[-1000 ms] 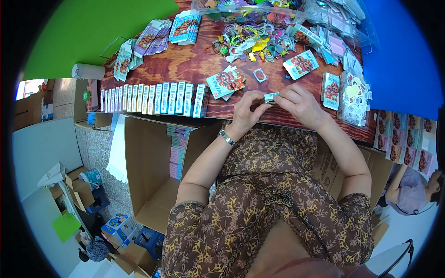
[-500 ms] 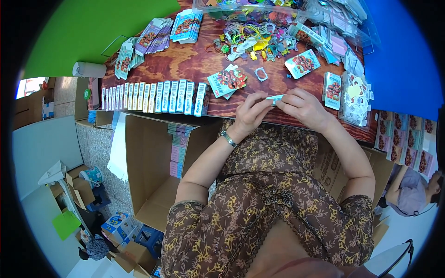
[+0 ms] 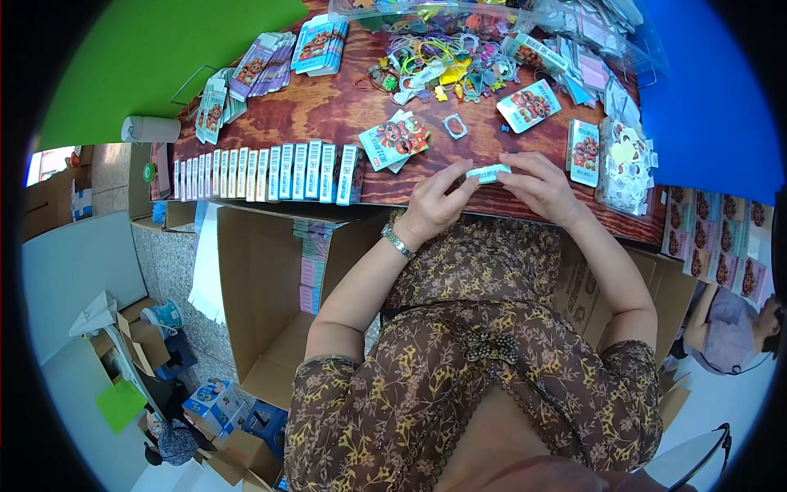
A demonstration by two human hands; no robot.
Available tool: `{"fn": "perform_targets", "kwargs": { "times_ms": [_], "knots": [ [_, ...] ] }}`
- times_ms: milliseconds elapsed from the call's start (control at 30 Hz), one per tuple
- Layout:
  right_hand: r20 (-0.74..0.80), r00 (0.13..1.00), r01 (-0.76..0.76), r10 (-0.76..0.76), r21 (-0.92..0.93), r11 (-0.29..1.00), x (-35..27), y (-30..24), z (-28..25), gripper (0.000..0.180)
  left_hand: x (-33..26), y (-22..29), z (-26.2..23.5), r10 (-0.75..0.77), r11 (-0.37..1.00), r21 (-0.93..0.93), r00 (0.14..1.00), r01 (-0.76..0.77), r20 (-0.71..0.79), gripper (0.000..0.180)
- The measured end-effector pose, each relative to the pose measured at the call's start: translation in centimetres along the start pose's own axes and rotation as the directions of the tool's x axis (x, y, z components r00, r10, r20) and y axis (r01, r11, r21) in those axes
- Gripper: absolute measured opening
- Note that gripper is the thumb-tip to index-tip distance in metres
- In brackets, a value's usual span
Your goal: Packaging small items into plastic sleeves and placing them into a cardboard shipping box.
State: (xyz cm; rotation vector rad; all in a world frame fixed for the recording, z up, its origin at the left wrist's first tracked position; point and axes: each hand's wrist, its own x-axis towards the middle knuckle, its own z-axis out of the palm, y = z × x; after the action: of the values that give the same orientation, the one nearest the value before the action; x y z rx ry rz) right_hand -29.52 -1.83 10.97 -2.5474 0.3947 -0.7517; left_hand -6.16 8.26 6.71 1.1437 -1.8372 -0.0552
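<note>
A small flat card box, pale with a teal edge, is held edge-up between my two hands just over the table's near edge. My left hand pinches its left end between thumb and fingers. At its other end, the fingers of my right hand are closed on it. Left of my hands lie loose printed cards, overlapping each other. Beyond the box is a small clear square packet with a reddish ring shape. Another printed box lies farther right, and one more box is beside my right hand.
A row of upright boxes lines the near left edge. Behind are stacks of flat boxes, a pile of colourful bands and charms, and a clear bin. A bag of stickers sits right; an open carton stands below.
The box between my hands has tilted to show more of its printed narrow side. My right fingers have lifted and spread slightly. The whole view has shifted a little.
</note>
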Motion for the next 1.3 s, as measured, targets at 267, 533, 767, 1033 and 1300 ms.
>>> {"fn": "perform_targets", "kwargs": {
  "times_ms": [267,533,767,1033,1300],
  "knots": [
    [-0.041,0.990,-0.133,0.134,0.037,0.990,1.6,0.3,0.6,0.022,1.2,0.1,0.0,-0.059,0.997,-0.057,0.998,0.059,0.013,0.032],
    [0.008,0.769,-0.581,0.639,0.426,0.694,4.3,0.0,7.1,0.020,2.0,2.2,-1.3,-0.025,0.991,0.123,0.986,0.045,-0.162,0.032],
    [-0.007,0.930,-0.318,0.369,-0.523,0.791,4.7,3.4,1.6,0.047,0.7,0.6,-0.4,-0.075,0.967,0.254,0.977,0.023,0.198,0.035],
    [0.199,0.864,-0.277,0.462,-0.578,0.767,3.6,7.8,-2.5,0.061,2.6,1.2,0.7,-0.077,0.979,0.201,0.981,0.041,0.178,0.037],
    [0.196,0.920,-0.158,0.338,-0.606,0.779,4.5,8.4,-2.5,0.080,4.7,2.6,4.4,-0.191,0.969,-0.123,0.964,0.216,0.185,0.050]
  ]
}}
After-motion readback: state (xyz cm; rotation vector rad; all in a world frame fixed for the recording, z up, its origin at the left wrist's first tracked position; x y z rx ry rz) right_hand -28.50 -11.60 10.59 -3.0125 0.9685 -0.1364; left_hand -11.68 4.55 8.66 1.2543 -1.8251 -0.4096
